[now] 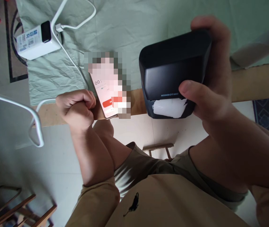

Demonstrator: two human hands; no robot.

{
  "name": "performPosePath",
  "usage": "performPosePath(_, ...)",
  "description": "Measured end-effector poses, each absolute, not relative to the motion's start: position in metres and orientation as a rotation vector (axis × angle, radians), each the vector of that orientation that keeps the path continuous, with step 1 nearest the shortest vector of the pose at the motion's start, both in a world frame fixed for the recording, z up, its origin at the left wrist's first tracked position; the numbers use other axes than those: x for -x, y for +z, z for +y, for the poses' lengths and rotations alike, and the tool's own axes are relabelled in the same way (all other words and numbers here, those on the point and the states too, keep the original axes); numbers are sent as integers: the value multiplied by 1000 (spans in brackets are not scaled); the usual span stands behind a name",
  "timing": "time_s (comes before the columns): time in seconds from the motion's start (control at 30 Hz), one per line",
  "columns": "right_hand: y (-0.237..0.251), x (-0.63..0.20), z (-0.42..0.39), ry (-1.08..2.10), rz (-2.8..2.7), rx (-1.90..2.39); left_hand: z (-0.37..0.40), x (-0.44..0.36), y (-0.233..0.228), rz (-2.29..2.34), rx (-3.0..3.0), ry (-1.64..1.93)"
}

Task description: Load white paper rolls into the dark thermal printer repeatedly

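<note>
A black label printer (172,72) marked NIIMBOT is held up over the table's front edge in my right hand (210,85). My right thumb presses on its front face, and the other fingers wrap round its far right side. Below the brand name sits a torn-edged white patch (169,107). My left hand (77,108) is curled into a fist at the wooden table edge; the inside of the fist is hidden. Just right of that fist lies a phone (102,91) with a lit pinkish screen and a red button, partly blurred out by pixelation.
A white power bank (40,41) with a plugged-in white cable (77,26) stands on the green cloth (129,22). A white roll (259,47) lies at the right. Another white cable (36,119) hangs over the left edge. Wooden furniture (25,211) is at lower left.
</note>
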State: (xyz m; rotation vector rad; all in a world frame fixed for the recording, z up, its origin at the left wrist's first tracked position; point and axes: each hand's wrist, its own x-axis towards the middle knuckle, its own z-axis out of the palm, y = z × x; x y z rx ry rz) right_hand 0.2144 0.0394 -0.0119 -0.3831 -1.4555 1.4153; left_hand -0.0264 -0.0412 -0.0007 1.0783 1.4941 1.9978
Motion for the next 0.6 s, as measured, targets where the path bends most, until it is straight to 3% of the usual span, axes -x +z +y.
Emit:
performPosePath(0.2,-11,-215,38,1408,-1459,417,-36,27,2,1512,-1382,1952)
performPosePath(0.6,-13,-216,38,1407,-1483,437,-39,36,1,1717,-1263,1884)
